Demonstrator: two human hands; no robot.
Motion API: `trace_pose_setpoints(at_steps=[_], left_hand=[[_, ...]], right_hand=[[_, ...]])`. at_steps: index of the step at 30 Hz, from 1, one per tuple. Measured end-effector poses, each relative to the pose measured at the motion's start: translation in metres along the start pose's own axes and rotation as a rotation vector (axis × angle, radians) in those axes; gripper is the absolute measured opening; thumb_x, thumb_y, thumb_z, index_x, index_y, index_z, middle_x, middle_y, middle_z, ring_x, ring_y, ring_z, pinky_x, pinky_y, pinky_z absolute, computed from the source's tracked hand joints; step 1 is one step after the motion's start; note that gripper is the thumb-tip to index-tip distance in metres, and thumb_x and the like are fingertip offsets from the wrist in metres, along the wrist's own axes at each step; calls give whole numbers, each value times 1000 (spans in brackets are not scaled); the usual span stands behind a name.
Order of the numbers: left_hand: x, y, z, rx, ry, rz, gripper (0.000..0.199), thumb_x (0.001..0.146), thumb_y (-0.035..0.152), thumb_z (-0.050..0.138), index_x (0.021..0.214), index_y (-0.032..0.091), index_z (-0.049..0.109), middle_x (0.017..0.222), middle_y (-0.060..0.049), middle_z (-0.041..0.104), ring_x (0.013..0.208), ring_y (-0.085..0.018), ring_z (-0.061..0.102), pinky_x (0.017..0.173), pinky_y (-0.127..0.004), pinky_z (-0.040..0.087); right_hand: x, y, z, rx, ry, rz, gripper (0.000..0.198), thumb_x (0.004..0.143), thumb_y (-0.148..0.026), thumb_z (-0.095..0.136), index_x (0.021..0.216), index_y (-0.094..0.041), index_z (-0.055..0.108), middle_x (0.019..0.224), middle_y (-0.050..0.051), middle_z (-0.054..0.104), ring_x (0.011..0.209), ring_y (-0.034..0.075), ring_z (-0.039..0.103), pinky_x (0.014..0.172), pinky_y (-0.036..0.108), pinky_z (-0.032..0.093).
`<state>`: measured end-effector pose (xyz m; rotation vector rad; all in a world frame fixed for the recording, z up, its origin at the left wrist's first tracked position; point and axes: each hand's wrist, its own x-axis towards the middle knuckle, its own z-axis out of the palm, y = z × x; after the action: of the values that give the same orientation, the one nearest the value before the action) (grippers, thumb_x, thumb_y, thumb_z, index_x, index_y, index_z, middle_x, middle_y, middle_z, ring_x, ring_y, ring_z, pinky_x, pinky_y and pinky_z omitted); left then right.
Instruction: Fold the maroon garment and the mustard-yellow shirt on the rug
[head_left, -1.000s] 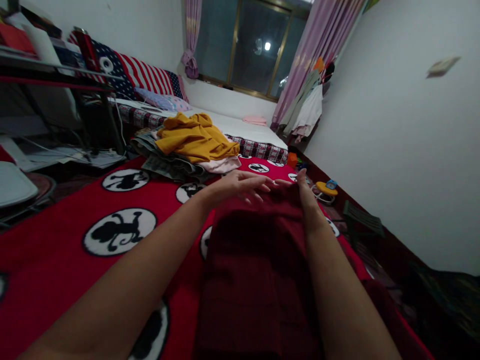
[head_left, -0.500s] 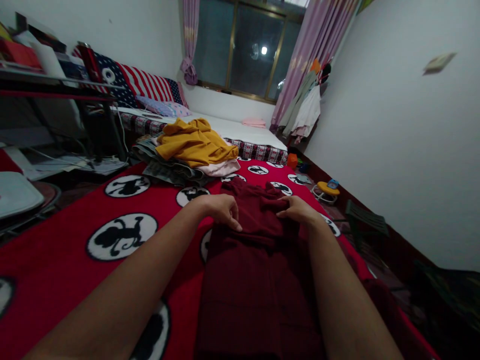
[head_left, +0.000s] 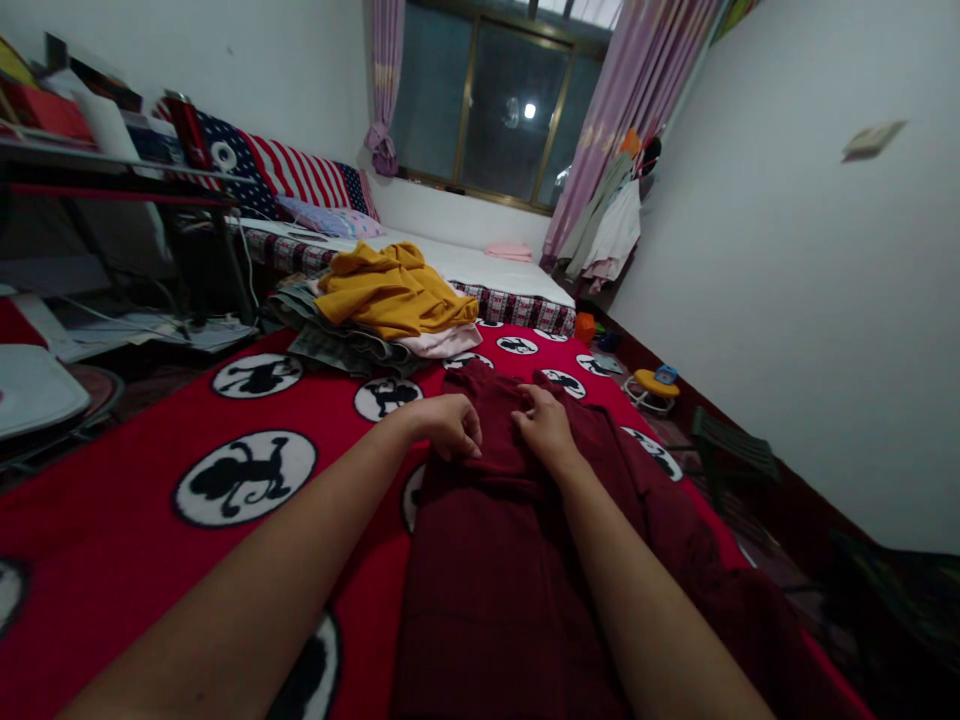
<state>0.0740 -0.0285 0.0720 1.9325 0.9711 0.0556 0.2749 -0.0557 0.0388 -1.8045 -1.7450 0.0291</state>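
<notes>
A dark red garment (head_left: 487, 570) lies spread lengthwise in front of me, its far end wrinkled and a loose part running off to the lower right. At its upper left edge, my left hand (head_left: 452, 428) is closed, fingers curled down and pressed to the fabric. My right hand (head_left: 546, 425) hovers over or rests lightly on the upper middle; its bent fingers are apart and hold nothing. Whether its fingertips touch the cloth, I cannot tell. Beneath the garment is a red blanket (head_left: 142, 570) with black monkey figures in white circles.
A pile of clothes with a mustard-yellow garment (head_left: 397, 290) on top sits at the blanket's far left. Behind it stands a bed with a white surface (head_left: 450, 250). A cluttered desk (head_left: 112, 185) is at left. A yellow stool (head_left: 654, 383) and dark green chair (head_left: 735, 440) stand at right.
My right hand has let go of the fabric at the right and moved left toward my left hand. The garment's right part now lies spread outward. My left hand has stayed nearly in place.
</notes>
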Motion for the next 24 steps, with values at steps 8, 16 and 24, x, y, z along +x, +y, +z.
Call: trace_pose_setpoints(at_steps=[8, 16, 24], left_hand=[[1, -8, 1, -180, -187, 83, 29, 57, 28, 81, 81, 16, 71, 63, 1, 66, 55, -12, 61, 54, -24, 53], [-4, 1, -6, 105, -30, -53, 25, 80, 36, 64, 69, 14, 67, 57, -5, 67, 53, -17, 64, 56, -26, 50], [31, -15, 31, 569, 349, 337, 64, 89, 55, 50, 143, 21, 47, 156, -11, 33, 143, -28, 32, 115, -42, 26]], right_hand=[[3, 12, 18, 353, 22, -36, 44, 71, -7, 58, 114, -12, 63, 103, 10, 68, 86, 17, 67, 86, 33, 54], [-1, 3, 24, 579, -95, -181, 39, 70, -11, 61, 109, -17, 65, 112, 8, 69, 97, 18, 68, 89, 34, 54], [5, 23, -1, 399, 89, 241, 24, 76, -24, 61, 97, -15, 67, 79, 5, 72, 65, 17, 67, 67, 32, 55]])
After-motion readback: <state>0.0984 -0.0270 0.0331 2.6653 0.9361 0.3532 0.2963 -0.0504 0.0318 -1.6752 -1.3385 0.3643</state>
